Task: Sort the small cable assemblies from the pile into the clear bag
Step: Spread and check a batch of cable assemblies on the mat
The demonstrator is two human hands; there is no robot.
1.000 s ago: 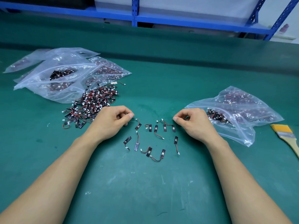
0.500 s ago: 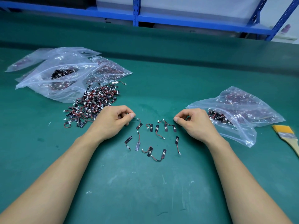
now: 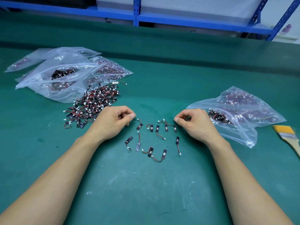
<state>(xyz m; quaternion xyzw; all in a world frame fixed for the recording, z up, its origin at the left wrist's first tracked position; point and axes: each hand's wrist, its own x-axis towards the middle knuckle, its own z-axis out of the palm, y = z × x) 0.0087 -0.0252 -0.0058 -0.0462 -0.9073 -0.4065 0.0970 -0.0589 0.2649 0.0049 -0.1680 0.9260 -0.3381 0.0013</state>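
A dense pile of small black-and-red cable assemblies [image 3: 95, 101] lies on the green mat at the left. Between my hands, several assemblies [image 3: 152, 127] are spread out singly. My left hand [image 3: 112, 120] rests on the mat just right of the pile, fingers curled, thumb against the forefinger, with nothing visible in it. My right hand [image 3: 194, 124] rests the same way, its fingertips beside the rightmost loose assembly. Behind my right hand lies a clear zip bag [image 3: 243, 114], its mouth facing my hand and assemblies inside.
Several more clear bags [image 3: 65, 78] holding assemblies lie heaped behind the pile at the left. A yellow-bristled brush [image 3: 287, 133] lies at the right edge. Blue shelving [image 3: 178, 20] runs along the back of the green table [image 3: 146, 184].
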